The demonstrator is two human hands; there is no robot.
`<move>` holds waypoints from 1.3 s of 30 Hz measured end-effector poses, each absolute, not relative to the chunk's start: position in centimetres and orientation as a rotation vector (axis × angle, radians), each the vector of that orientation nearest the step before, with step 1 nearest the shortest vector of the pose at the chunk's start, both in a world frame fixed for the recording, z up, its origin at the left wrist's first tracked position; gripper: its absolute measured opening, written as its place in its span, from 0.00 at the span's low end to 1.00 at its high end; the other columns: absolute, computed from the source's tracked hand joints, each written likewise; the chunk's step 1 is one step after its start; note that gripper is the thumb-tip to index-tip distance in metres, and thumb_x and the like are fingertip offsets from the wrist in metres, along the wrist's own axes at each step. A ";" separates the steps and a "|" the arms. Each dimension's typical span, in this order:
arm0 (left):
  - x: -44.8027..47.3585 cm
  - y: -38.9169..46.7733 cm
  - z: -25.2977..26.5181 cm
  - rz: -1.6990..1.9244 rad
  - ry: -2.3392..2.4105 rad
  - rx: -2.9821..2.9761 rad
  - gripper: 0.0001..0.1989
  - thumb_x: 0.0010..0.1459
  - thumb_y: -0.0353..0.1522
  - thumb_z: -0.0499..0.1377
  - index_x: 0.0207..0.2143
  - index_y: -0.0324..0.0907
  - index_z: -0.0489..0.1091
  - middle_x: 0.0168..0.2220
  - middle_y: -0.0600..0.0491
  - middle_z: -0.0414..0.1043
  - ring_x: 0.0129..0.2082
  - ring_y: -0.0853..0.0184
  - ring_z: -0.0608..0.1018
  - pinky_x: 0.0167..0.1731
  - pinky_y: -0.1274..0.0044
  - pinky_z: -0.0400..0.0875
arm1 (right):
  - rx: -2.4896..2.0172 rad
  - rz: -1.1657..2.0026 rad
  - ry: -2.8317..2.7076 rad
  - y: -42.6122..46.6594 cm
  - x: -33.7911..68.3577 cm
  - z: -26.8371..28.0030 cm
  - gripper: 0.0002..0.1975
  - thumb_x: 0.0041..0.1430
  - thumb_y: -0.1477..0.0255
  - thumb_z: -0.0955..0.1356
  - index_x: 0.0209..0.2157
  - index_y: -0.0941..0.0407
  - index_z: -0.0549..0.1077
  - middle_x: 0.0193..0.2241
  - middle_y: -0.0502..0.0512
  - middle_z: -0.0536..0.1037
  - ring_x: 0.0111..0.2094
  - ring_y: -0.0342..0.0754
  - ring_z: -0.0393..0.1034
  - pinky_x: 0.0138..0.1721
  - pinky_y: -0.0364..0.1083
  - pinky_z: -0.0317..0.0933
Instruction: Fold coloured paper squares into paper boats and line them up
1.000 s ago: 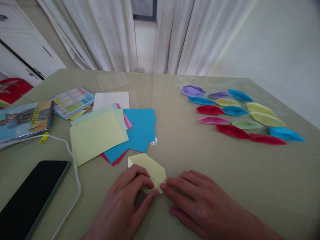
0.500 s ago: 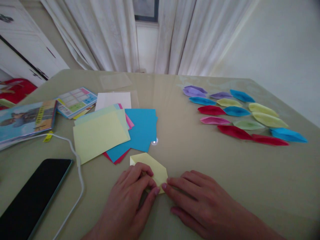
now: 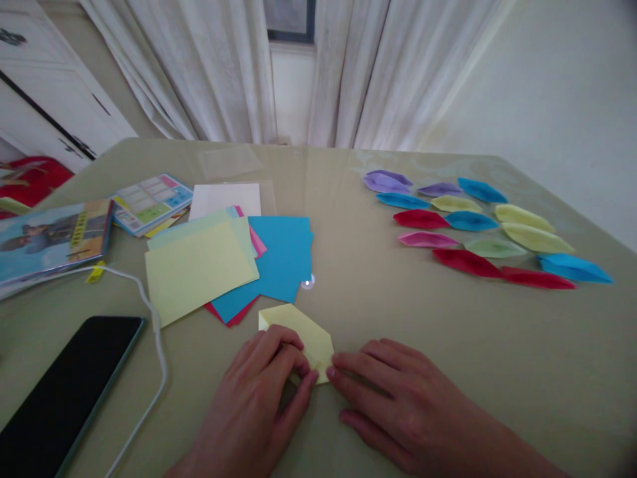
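A pale yellow sheet of origami paper [image 3: 302, 325], folded with slanted corners, lies on the table before me. My left hand [image 3: 266, 378] curls over its lower left part, thumb and forefinger pinched at the near edge. The fingers hide that side of the paper. From the right, my right hand [image 3: 393, 392] rests with fingers stretched out, the fingertips touching the paper's right corner. Beyond my left hand, loose yellow sheets [image 3: 199, 269] overlap blue sheets [image 3: 283, 255], with pink and red edges showing.
Folded boat-like paper pieces in several colours, among them a red one [image 3: 537, 277], lie in rows at the right. A phone [image 3: 74, 392], a white cable [image 3: 160, 352] and a book [image 3: 50, 236] are at the left. Curtains [image 3: 219, 73] hang behind the table [image 3: 348, 305].
My left thumb has shifted slightly at the paper's near edge, and my right forefinger has drawn slightly right. The paper stays in place.
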State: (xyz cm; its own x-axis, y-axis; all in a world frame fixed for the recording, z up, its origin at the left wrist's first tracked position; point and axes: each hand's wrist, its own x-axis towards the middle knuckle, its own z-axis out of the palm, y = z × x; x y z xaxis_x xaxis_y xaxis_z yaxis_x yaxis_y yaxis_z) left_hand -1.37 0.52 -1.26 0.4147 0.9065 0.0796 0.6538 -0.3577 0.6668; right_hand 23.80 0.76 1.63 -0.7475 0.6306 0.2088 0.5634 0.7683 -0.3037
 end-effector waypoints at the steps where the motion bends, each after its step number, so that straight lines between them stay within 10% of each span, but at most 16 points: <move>1: -1.4 0.5 -1.3 0.599 1.316 2.124 0.05 0.70 0.30 0.58 0.39 0.47 0.71 0.46 0.52 0.72 0.46 0.60 0.77 0.48 0.68 0.71 | -0.927 0.324 -2.662 0.8 23.8 1.6 0.14 0.77 0.68 0.66 0.55 0.58 0.77 0.47 0.58 0.85 0.42 0.52 0.77 0.46 0.52 0.68; 13: -1.3 0.6 -1.2 0.573 1.292 2.114 0.03 0.71 0.30 0.58 0.43 0.48 0.71 0.46 0.52 0.72 0.45 0.59 0.75 0.46 0.68 0.71 | -0.940 0.324 -2.613 0.7 23.9 1.6 0.10 0.77 0.68 0.66 0.44 0.56 0.78 0.49 0.53 0.85 0.42 0.50 0.77 0.47 0.51 0.66; 39: -2.3 -1.4 -1.1 0.663 1.120 2.922 0.26 0.80 0.28 0.40 0.49 0.47 0.79 0.50 0.58 0.84 0.50 0.65 0.79 0.53 0.71 0.66 | -0.902 0.352 -2.569 0.7 23.4 2.0 0.10 0.76 0.69 0.67 0.51 0.56 0.79 0.48 0.52 0.87 0.45 0.49 0.78 0.49 0.50 0.66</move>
